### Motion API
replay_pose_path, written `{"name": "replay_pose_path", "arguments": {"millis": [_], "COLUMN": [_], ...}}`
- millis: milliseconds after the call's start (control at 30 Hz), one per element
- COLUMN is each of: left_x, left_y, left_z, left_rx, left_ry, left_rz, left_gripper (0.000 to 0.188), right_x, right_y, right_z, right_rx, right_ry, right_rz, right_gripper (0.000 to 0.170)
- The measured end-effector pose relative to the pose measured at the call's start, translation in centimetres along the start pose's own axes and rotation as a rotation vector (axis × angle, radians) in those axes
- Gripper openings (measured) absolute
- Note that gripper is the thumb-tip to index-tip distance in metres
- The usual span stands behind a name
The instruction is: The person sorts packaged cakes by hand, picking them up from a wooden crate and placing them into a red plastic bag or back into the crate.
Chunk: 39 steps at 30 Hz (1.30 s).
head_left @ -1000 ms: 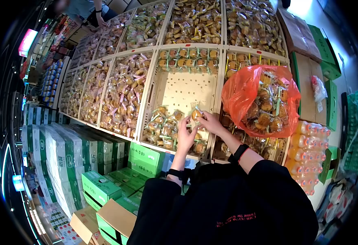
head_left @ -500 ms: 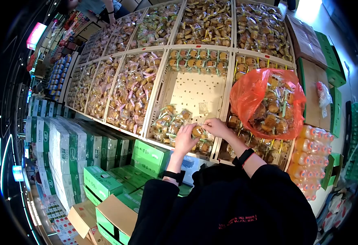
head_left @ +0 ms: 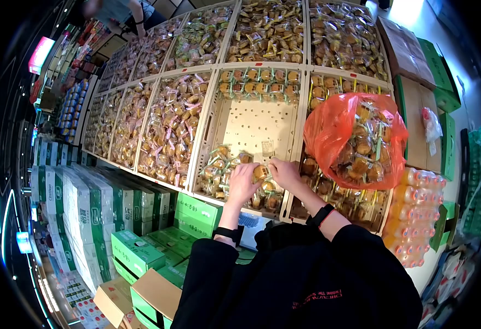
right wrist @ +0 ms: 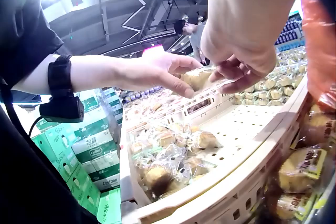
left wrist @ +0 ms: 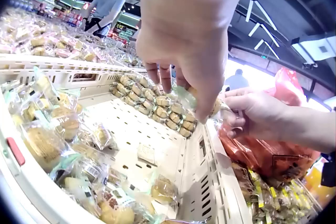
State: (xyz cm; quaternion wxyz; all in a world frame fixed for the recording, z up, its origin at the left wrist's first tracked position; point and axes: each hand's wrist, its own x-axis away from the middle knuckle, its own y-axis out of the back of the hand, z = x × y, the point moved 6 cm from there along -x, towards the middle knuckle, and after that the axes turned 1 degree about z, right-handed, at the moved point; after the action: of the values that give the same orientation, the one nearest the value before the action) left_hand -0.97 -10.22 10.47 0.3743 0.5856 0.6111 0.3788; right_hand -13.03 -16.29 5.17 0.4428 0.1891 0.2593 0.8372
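Note:
A small wrapped cake (head_left: 260, 172) is held above the near end of a cream plastic crate (head_left: 251, 123). My left hand (head_left: 243, 183) grips it from the left, thumb and fingers around its sides. From the other side my right hand (head_left: 286, 175) pinches the end of its clear wrapper, as the right wrist view shows with the cake (right wrist: 198, 78) between both hands. Loose wrapped cakes (left wrist: 63, 124) lie jumbled in the crate's near end. Neat rows of cakes (head_left: 259, 82) line its far end. A small clear slip (head_left: 268, 148) lies on the perforated floor.
A red plastic bag (head_left: 322, 129) full of wrapped cakes sits on the crate to the right. More crates of packaged cakes (head_left: 177, 118) spread left and behind. Green cartons (head_left: 196, 211) stand at near left, orange drink bottles (head_left: 413, 208) at right. Another person (left wrist: 107, 3) stands beyond.
The cake came down slightly toward me and stays between both hands. My right hand shifted from the cake to its wrapper end. The clear slip on the crate floor came into view.

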Motion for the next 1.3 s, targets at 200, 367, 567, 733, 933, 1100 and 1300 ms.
{"name": "replay_pose_path", "arguments": {"millis": [200, 367, 567, 733, 933, 1100, 1300], "left_x": [-1.5, -2.7, -4.4, -9.2, -18.9, -23.1, -24.9], "left_y": [-0.5, -2.2, -1.0, -1.2, -1.7, -2.7, -4.7], "left_z": [0.3, 2.4, 5.7, 8.8, 16.2, 19.6, 21.9], "left_rx": [0.075, -0.028, -0.037, -0.074, -0.191, -0.456, -0.483], "left_ry": [-0.035, 0.079, 0.105, 0.147, 0.125, 0.121, 0.185], "left_rz": [0.018, 0.019, -0.035, 0.022, 0.002, -0.162, -0.085], "left_gripper": [0.051, 0.052, 0.052, 0.052, 0.046, 0.037, 0.03], "right_x": [-0.8, -1.3, -0.8, -1.1, -1.4, -1.4, -1.5], "right_y": [0.4, 1.9, 0.0, -2.8, -3.5, -3.8, -3.0], "right_z": [-1.0, -2.6, -3.7, -2.7, -3.5, -3.8, -3.2], "right_rx": [-0.146, -0.108, 0.046, 0.21, 0.291, 0.259, 0.248], "right_ry": [0.032, -0.027, 0.239, 0.573, 0.439, 0.409, 0.468], "right_rz": [-0.104, -0.05, -0.02, -0.074, 0.042, 0.112, 0.01], "right_gripper": [0.017, 0.019, 0.02, 0.013, 0.014, 0.015, 0.021]}}
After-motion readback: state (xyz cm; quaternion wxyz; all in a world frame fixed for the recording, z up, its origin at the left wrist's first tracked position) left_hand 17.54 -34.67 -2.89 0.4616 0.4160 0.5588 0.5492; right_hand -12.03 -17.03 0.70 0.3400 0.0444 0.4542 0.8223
